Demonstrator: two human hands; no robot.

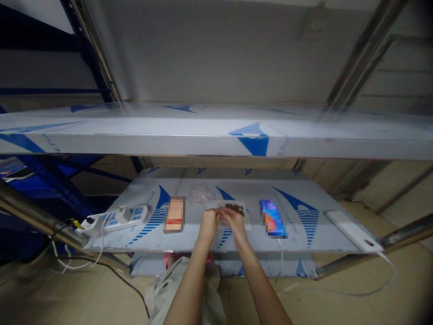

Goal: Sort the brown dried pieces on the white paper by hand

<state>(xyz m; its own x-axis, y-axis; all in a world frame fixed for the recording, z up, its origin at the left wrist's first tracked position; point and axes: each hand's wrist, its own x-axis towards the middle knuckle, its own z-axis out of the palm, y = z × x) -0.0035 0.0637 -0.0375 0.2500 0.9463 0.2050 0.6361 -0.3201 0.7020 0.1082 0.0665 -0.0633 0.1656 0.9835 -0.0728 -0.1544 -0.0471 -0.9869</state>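
My left hand [211, 217] and my right hand [232, 217] meet over the film-covered metal table [138, 241], fingertips pinched together. Whatever they hold between them is too small to make out. Just behind my right hand lies a heap of small dark brown beads [234, 207] on a pale sheet [246, 221], partly covered by that hand. A crumpled clear plastic bag [199, 192] rests behind my left hand.
A blurred-out phone-like thing [174, 215] lies left, a blue-screened phone [272, 219] with a white cable right. White power strips [135, 215] [353, 230] sit at both ends. An upper shelf [186, 144] crosses in front.
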